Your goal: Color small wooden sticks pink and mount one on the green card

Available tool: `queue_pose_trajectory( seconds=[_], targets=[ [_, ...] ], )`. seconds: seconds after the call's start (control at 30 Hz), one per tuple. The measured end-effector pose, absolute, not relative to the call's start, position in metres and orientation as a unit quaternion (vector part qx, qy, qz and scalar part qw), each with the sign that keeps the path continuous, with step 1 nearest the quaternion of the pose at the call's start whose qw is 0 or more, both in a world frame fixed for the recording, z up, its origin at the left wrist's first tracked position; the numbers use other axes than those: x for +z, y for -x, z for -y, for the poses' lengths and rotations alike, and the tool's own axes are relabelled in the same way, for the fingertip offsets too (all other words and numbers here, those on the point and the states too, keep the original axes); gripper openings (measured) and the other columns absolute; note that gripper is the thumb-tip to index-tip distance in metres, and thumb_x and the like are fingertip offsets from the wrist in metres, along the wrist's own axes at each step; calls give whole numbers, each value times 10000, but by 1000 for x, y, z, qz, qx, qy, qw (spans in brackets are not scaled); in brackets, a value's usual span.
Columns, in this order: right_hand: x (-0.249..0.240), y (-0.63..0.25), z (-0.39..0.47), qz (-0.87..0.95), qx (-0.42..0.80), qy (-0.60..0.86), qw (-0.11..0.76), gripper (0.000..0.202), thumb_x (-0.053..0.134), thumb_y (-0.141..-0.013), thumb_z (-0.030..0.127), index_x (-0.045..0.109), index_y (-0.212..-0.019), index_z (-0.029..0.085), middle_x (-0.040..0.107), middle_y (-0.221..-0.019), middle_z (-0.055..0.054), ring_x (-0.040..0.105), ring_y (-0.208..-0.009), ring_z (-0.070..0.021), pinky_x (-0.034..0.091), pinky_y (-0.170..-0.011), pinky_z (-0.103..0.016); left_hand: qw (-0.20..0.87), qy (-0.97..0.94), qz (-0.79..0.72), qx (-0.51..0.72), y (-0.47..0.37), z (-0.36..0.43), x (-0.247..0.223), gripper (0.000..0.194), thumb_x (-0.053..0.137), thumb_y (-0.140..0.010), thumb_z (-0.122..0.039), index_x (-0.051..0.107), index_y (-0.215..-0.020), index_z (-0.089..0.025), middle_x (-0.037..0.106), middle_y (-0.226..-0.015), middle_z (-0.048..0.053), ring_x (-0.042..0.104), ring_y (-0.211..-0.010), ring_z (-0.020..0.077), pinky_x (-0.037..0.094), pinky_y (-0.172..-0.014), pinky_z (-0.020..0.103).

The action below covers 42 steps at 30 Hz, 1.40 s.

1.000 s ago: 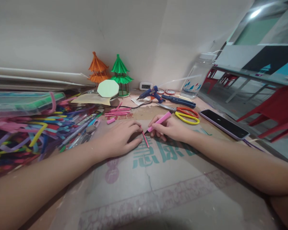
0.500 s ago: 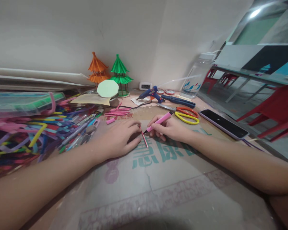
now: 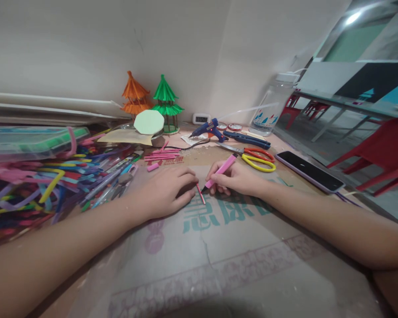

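Observation:
My left hand (image 3: 172, 190) rests on the printed cardboard sheet (image 3: 172, 274), its fingers closed on the upper end of a thin stick (image 3: 201, 195) that is part pink, part white. A pink marker (image 3: 221, 171) is gripped in my right hand (image 3: 234, 179), its dark tip touching or just over the middle of the stick. The marker's pink cap (image 3: 153, 167) lies beyond my left hand. Several pink sticks (image 3: 162, 154) are bunched behind the cap.
Orange-and-yellow-handled scissors (image 3: 258, 161), a blue glue gun (image 3: 208, 128) and a phone (image 3: 308, 170) lie beyond my right hand. Orange (image 3: 135, 95) and green (image 3: 165, 95) pagoda models stand by the wall. Colourful strips (image 3: 29, 185) and a plastic box (image 3: 36, 143) fill the left.
The marker and my right hand's fingertips have shifted slightly toward me, bringing the tip lower along the stick. My left hand has hardly moved.

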State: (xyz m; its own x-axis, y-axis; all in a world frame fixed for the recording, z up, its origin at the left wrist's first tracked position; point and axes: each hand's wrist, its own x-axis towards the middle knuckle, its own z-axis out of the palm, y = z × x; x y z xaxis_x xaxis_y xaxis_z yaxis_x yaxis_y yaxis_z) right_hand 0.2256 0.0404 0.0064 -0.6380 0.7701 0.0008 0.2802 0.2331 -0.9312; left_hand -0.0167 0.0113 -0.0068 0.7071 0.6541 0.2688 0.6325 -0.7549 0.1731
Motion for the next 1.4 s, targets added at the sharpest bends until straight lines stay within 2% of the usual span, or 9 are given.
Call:
queue_pose_trajectory(
  seconds=[0.17, 0.5, 0.77, 1.4],
  targets=[
    [5, -225, -41, 747, 504, 353, 252, 220, 641, -914, 373, 619, -891, 155, 717, -702, -31, 511, -438, -66, 404, -399, -180, 32, -924, -340, 171, 17, -12, -7, 350, 421, -1029, -375, 681, -1178, -194, 667, -1197, 112, 637, -1114, 259, 507, -981, 427],
    [6, -228, -42, 762, 519, 326, 209, 200, 669, -872, 347, 631, -838, 153, 708, -661, -19, 514, -454, -69, 418, -436, -184, 17, -923, -346, 167, 17, -13, -10, 349, 441, -1023, -366, 686, -1175, -169, 669, -1217, 126, 633, -1147, 271, 514, -990, 438],
    [4, -225, -42, 741, 502, 360, 263, 229, 651, -892, 386, 599, -868, 165, 712, -674, -27, 505, -438, -75, 417, -407, -193, 7, -920, -358, 161, 17, -12, -11, 421, 403, -1034, -383, 684, -1259, -167, 655, -1343, 129, 606, -1244, 289, 487, -1066, 480],
    [6, -225, -39, 745, 511, 344, 256, 246, 678, -885, 392, 606, -900, 157, 714, -699, -35, 500, -468, -73, 407, -422, -193, -31, -931, -318, 176, 21, -15, -11, 368, 409, -1019, -283, 754, -1115, -200, 731, -1162, 118, 699, -1071, 278, 563, -927, 436]
  ],
)
